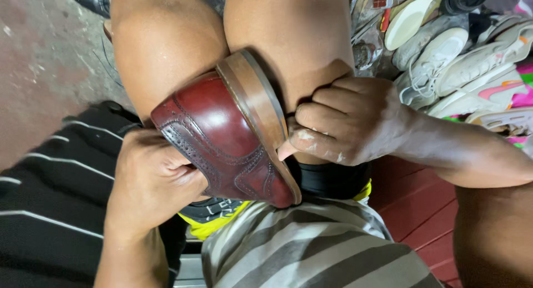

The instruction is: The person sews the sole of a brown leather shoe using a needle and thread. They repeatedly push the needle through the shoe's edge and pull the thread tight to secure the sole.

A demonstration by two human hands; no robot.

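Your left hand (147, 177) is closed on the dark red leather shoe (222, 135) lying across your knees; your right hand (344, 121) is fisted at its sole (258, 102), three o'clock. Stiff, glossy, probably slippery: hold the sole edge.

Single head cam, no second view, so no overlap to report. It sat on the person's head and pointed steeply down into their lap, very close in: the left hand (147, 179), right hand (347, 121) and the burgundy brogue shoe (222, 135) filled the centre of the frame. Bare knees (166, 38) ran up to the top edge, striped shorts (311, 249) took the bottom. The view caught only margins of the surroundings: concrete floor (39, 49) at upper left, a heap of pale sneakers (461, 54) at upper right
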